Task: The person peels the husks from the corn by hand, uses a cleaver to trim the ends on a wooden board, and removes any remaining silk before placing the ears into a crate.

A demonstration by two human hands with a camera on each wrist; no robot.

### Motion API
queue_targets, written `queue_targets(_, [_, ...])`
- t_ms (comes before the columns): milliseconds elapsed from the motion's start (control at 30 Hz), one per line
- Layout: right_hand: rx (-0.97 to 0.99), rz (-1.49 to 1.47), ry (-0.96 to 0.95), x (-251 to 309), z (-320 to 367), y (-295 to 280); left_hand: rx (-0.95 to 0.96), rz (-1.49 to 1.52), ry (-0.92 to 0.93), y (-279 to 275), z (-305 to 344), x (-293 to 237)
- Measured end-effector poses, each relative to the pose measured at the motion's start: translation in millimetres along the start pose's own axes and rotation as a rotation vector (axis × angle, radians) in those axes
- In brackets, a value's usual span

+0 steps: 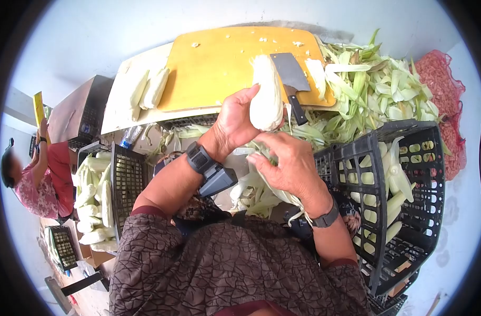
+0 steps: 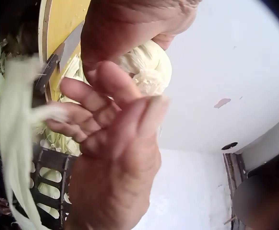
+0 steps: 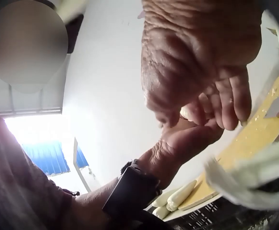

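Observation:
A pale husked corn ear [image 1: 267, 97] stands nearly upright above the near edge of the yellow board [image 1: 211, 66], gripped by my left hand [image 1: 232, 122] with the thumb along its side. The ear's rough base [image 2: 150, 80] faces my right hand [image 2: 118, 139] in the left wrist view. Just below the ear, my right hand [image 1: 290, 163] has its fingers loosely bent, with nothing gripped between them. A blurred husk strip [image 2: 17, 139] hangs beside its fingertips. My left hand [image 3: 185, 141] is partly hidden behind my right hand [image 3: 201, 52] in the right wrist view.
A cleaver [image 1: 290, 71] lies on the board's right part. Husks [image 1: 380, 87] are heaped to the right, beside a red mesh sack [image 1: 443, 100]. Peeled ears [image 1: 155, 88] lie at the board's left. Black crates [image 1: 374, 210] stand on both sides; a person [image 1: 40, 179] is at far left.

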State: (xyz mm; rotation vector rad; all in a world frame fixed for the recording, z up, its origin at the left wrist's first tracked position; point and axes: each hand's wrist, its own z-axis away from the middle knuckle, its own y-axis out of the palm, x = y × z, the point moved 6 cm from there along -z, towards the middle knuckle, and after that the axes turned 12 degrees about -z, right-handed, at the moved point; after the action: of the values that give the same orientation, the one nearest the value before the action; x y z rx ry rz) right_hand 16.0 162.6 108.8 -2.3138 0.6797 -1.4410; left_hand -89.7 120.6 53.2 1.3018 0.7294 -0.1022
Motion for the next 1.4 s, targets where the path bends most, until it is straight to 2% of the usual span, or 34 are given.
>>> queue_targets(33, [-0.095,0.032,-0.03,2.5,-0.9,-7.8,-0.011,-0.037,0.01,0.1,0.0,-1.1])
queue_targets(67, [-0.098,0.035,-0.033,5.5,-1.3,-9.4,-0.007,-0.041,0.012,1.0,0.1,-1.3])
queue_targets(133, [-0.269,-0.134,0.144,-0.2,1.3,-20.4,0.003,-0.007,0.006,2.3,0.8,-1.3])
queue_targets(200, [-0.262,-0.112,0.102,-2.9,0.7,-25.3,0.005,-0.004,-0.002,-0.2,2.1,-0.4])
queue_targets(267, [-0.354,-0.053,0.056,-2.9,0.6,-33.8,-0.019,-0.084,-0.036,3.8,4.9,2.8])
queue_targets(333, [-0.335,-0.01,0.057,-2.6,0.9,-37.7,0.004,-0.152,-0.068,4.4,5.4,8.1])
queue_targets(400, [-0.287,0.142,0.164,-5.7,0.6,-37.5,-0.03,-0.131,-0.106,5.4,7.9,12.5])
queue_targets(500, [-0.284,0.213,0.084,-7.3,1.7,-36.6,-0.022,-0.128,-0.107,6.8,7.7,19.6])
queue_targets(633, [-0.293,0.216,0.076,-7.7,2.3,-37.1,-0.01,-0.125,-0.144,3.3,7.0,25.5])
queue_targets(700, [-0.338,0.198,0.002,-5.1,2.9,-39.6,-0.026,-0.149,-0.142,2.6,8.0,27.0])
queue_targets(833, [-0.338,0.217,0.052,-9.0,3.7,-38.3,-0.042,-0.222,-0.136,7.6,11.2,29.0])
queue_targets(933, [-0.416,0.115,0.077,-17.1,7.9,-40.0,-0.041,-0.293,-0.101,11.3,11.1,26.0])
queue_targets(1000, [-0.406,-0.194,0.248,-34.8,12.6,-38.4,-0.01,-0.324,-0.084,9.8,10.3,24.3])
queue_targets(1033, [-0.404,-0.194,0.249,-33.0,12.0,-39.8,-0.011,-0.322,-0.084,13.2,10.3,22.7])
queue_targets(1100, [-0.351,-0.4,0.386,-33.5,11.2,-37.7,-0.033,-0.281,0.009,22.0,9.5,12.8])
queue_targets(1267, [-0.155,-0.614,0.531,-27.0,10.4,-28.4,-0.131,-0.269,0.099,3.5,6.8,-9.1])
queue_targets(1333, [0.122,-0.751,0.615,-19.1,12.1,-13.7,-0.245,-0.175,0.185,-5.0,8.1,-19.8])
queue_targets(1400, [0.195,-0.733,0.639,-12.3,11.6,-9.2,-0.265,-0.154,0.203,-6.9,9.2,-26.4])
